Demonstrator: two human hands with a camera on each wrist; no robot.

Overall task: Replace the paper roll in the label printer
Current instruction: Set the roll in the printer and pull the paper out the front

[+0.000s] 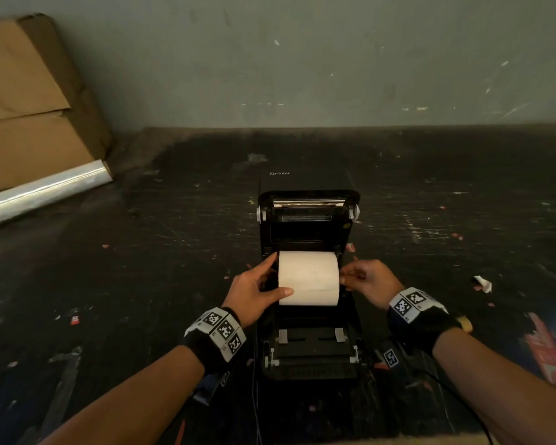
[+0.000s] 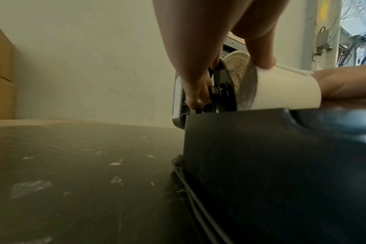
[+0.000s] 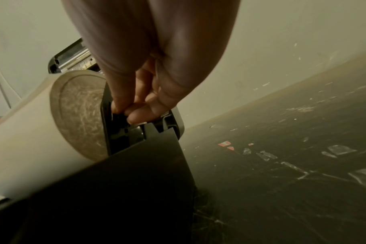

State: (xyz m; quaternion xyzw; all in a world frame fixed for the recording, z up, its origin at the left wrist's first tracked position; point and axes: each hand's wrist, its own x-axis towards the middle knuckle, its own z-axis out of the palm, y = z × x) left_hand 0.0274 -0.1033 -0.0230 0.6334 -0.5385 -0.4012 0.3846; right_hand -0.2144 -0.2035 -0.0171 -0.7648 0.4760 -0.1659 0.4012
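Note:
A black label printer stands mid-table with its lid raised. A white paper roll sits high in the bay between two black side guides. My left hand holds the roll's left end. Its thumb presses on the paper and its fingers reach down outside the left guide. My right hand pinches the right guide beside the roll's end face. The bay floor under the roll is hidden.
Stacked cardboard boxes and a roll of clear film lie at the back left against the wall. Cables run down the printer's left side. Paper scraps litter the dark table, and a red packet lies at right.

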